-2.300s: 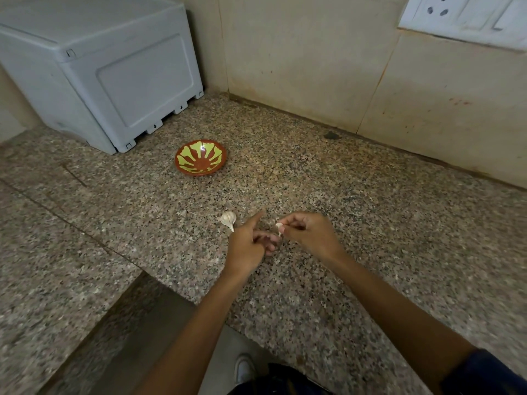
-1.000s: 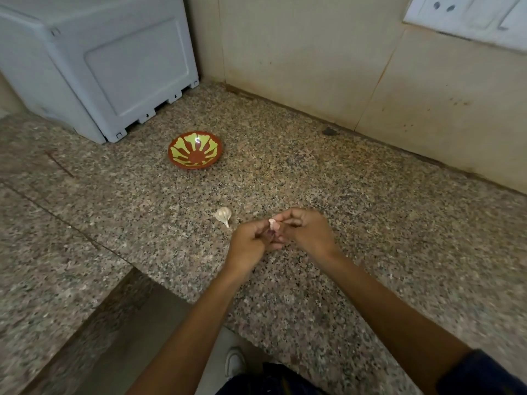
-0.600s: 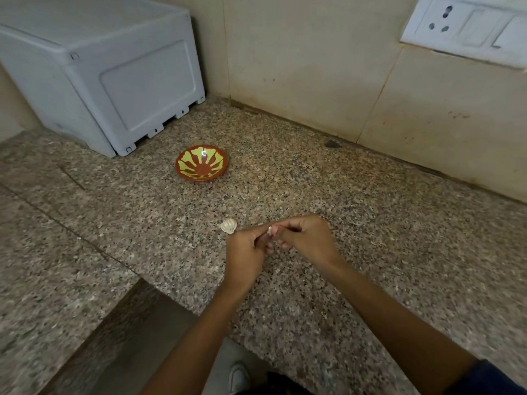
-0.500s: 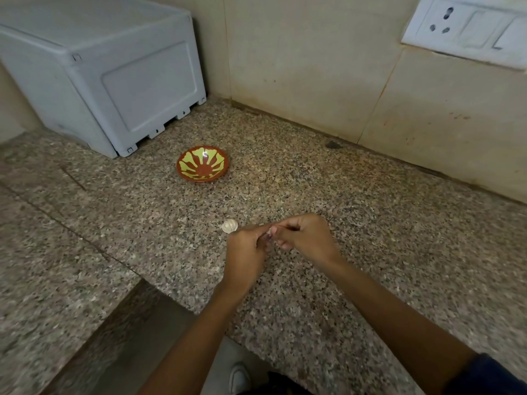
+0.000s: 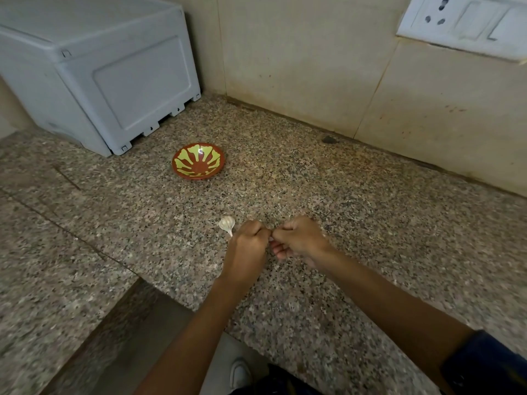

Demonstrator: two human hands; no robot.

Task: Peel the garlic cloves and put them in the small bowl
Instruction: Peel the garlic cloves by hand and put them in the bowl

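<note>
Closing tighter since 0.5 s ago: left hand (image 5: 247, 246), right hand (image 5: 299, 240), clove hidden.

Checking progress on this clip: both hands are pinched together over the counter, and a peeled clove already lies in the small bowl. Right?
Not quite. The head view shows the small bowl empty; the left hand and right hand do meet over the counter.

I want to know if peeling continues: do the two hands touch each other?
Touching. The head view shows the left hand and right hand meeting at the fingertips, no gap between them, above the counter.
</note>
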